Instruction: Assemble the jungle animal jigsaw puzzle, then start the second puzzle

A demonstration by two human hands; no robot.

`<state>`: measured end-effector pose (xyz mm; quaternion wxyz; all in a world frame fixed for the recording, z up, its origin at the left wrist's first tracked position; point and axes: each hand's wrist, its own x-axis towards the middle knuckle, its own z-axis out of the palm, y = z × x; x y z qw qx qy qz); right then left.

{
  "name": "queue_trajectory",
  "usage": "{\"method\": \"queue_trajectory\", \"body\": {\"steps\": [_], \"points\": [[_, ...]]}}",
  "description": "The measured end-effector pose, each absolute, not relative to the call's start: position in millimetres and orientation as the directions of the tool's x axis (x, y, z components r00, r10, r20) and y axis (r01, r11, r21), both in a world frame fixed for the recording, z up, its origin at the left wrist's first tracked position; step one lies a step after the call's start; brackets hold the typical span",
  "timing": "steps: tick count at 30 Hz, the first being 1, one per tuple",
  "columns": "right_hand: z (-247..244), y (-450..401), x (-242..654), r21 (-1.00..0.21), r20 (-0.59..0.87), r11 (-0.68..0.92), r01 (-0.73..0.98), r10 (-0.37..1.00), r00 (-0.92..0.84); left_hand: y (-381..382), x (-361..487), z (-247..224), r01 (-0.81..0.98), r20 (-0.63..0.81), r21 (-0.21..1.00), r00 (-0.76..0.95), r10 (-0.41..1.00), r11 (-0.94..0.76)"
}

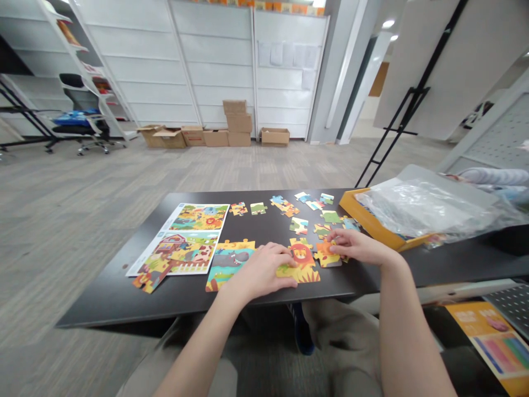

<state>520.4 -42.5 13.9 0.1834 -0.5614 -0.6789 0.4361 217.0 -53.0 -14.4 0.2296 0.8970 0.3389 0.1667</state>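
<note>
My left hand (268, 268) rests palm down, fingers stretched out, over a partly joined jigsaw puzzle (229, 263) near the table's front edge. A hippo shows to the left of that hand, and a lion (302, 255) to its right. My right hand (357, 246) has its thumb and fingers closed on an orange puzzle piece (325, 255) just right of the lion; whether the piece is joined to its neighbours I cannot tell. Loose puzzle pieces (298, 225) lie behind both hands. A picture sheet (194, 237) with two farm and animal scenes lies at the left.
The dark table (136, 231) also bears a yellow box (372, 220) with crinkled clear plastic (430, 207) at the right. Several joined pieces (151, 278) overlap the sheet's lower corner. Cardboard boxes (217, 138) stand by the far wall, an office chair (80, 113) at the left.
</note>
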Motion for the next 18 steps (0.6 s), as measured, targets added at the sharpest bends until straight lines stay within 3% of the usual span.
{"method": "queue_trajectory", "body": {"steps": [6,11,18], "points": [[23.4,-49.8,506.2,-0.822,-0.331,-0.059,0.566,0.858,-0.392,-52.4,216.9,-16.2,0.530,0.146,0.524,0.715,0.683,-0.667],[14.9,-45.9,503.5,-0.753,-0.448,-0.159,0.639,0.834,-0.321,-52.6,217.3,-16.8,0.532,0.147,0.525,0.712,0.687,-0.664],[10.5,-44.7,508.0,-0.690,-0.430,-0.151,0.708,0.872,-0.233,-52.3,217.9,-16.1,0.530,0.153,0.521,0.714,0.684,-0.669]]}}
